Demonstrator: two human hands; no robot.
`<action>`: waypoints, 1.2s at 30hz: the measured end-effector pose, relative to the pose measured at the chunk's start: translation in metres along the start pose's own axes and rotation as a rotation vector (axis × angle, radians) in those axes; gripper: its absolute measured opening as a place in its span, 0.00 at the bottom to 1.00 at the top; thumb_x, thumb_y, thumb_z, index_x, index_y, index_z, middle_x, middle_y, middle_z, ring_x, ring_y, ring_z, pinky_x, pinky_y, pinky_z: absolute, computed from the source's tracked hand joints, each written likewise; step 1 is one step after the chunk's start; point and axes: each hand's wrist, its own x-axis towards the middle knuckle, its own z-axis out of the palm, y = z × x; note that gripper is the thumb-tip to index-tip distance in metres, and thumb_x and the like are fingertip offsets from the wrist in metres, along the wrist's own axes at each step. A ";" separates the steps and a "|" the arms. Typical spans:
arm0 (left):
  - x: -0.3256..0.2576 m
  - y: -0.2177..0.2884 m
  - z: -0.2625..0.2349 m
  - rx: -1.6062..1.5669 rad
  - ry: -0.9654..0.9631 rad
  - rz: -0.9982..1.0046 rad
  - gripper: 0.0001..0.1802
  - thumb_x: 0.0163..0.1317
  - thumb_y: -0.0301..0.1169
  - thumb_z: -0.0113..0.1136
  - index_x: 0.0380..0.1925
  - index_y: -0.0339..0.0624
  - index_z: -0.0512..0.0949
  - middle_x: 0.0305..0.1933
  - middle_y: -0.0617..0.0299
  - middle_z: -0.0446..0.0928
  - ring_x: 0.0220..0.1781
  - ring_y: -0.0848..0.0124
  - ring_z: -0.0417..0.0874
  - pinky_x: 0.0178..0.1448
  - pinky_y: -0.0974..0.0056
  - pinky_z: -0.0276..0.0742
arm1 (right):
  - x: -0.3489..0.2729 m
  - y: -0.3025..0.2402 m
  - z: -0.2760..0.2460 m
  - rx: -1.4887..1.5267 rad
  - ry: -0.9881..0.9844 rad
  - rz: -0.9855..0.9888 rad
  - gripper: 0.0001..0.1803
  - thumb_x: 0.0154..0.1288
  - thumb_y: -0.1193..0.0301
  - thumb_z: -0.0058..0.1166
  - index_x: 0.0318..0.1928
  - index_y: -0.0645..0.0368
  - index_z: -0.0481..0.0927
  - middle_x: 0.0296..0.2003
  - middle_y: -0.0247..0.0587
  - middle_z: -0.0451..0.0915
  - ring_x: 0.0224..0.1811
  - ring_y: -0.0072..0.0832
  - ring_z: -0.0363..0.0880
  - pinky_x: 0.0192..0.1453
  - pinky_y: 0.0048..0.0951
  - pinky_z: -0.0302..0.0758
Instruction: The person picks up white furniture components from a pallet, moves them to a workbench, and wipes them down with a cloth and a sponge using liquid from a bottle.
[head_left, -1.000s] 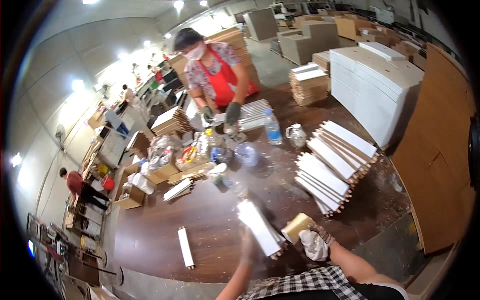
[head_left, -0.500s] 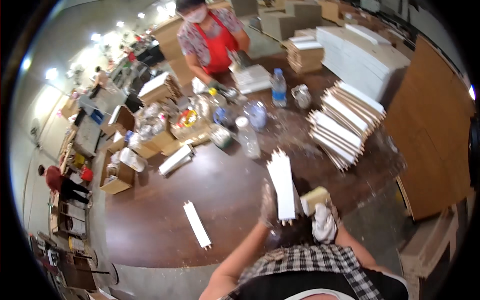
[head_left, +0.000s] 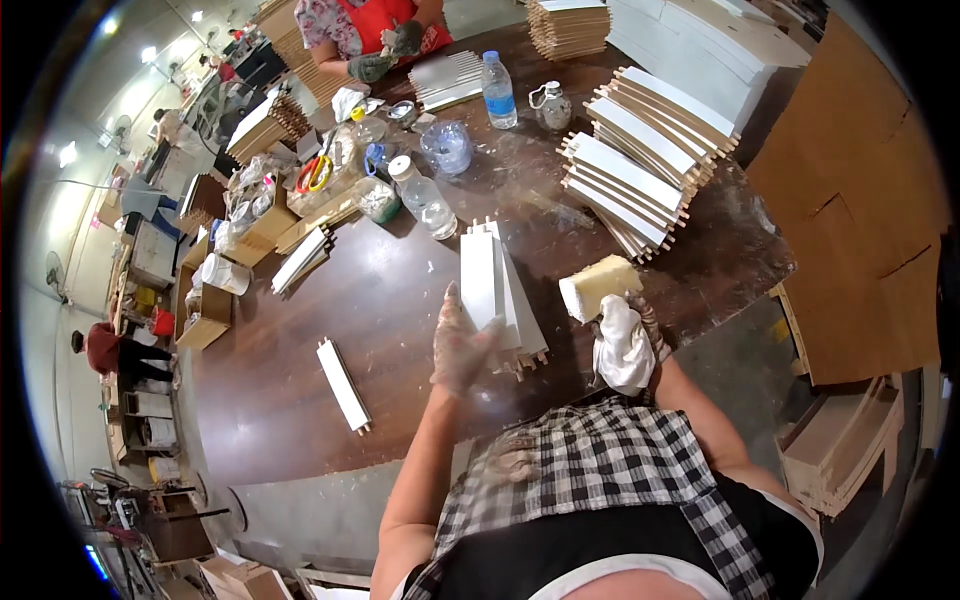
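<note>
In front of me on the brown table lies a small fanned stack of white slats [head_left: 519, 315] with wooden pegs at their ends. My left hand [head_left: 462, 345], gloved, grips the top white slat [head_left: 478, 268] near its lower end, fingers along the left edge and thumb across its face. To the right, my right hand [head_left: 650, 328] is closed round a bunched white cloth [head_left: 624, 350], which partly hides the fingers. A pale yellow block [head_left: 602, 286], sponge-like, lies against the cloth; whether my fingers also touch it I cannot tell.
One white slat [head_left: 343, 386] lies at left. Fanned slat piles [head_left: 640, 170] stand at far right. A capped bottle [head_left: 422, 198], a water bottle [head_left: 499, 92], a blue-tinted tub [head_left: 446, 148] and cartons [head_left: 205, 310] line the far side. A co-worker in a red apron [head_left: 385, 25] stands opposite.
My left hand has moved from beside the stack onto the top slat, which now sits shifted left over the others. The cloth and right hand remain beside the yellow block. My view has tilted.
</note>
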 end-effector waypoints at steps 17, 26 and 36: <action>-0.074 0.103 -0.013 -0.691 0.047 -0.302 0.23 0.53 0.25 0.55 0.51 0.37 0.66 0.42 0.59 0.74 0.38 0.74 0.77 0.41 0.68 0.77 | 0.039 -0.034 0.178 -1.213 -0.257 -0.629 0.31 0.52 0.74 0.66 0.56 0.63 0.68 0.46 0.41 0.78 0.49 0.26 0.77 0.52 0.27 0.76; -0.071 0.097 -0.039 -0.835 -0.013 -0.356 0.39 0.46 0.27 0.53 0.64 0.37 0.58 0.46 0.57 0.74 0.43 0.69 0.78 0.45 0.67 0.77 | 0.061 0.019 0.184 -1.261 -0.330 -0.842 0.32 0.52 0.71 0.68 0.56 0.61 0.68 0.46 0.40 0.77 0.46 0.27 0.78 0.49 0.28 0.78; -0.078 0.044 -0.058 -0.670 0.002 -0.067 0.37 0.57 0.41 0.54 0.63 0.31 0.59 0.48 0.56 0.74 0.41 0.71 0.76 0.44 0.68 0.75 | 0.044 0.036 0.230 -1.352 -0.269 -0.761 0.24 0.52 0.70 0.66 0.49 0.63 0.73 0.36 0.40 0.81 0.38 0.25 0.81 0.42 0.26 0.79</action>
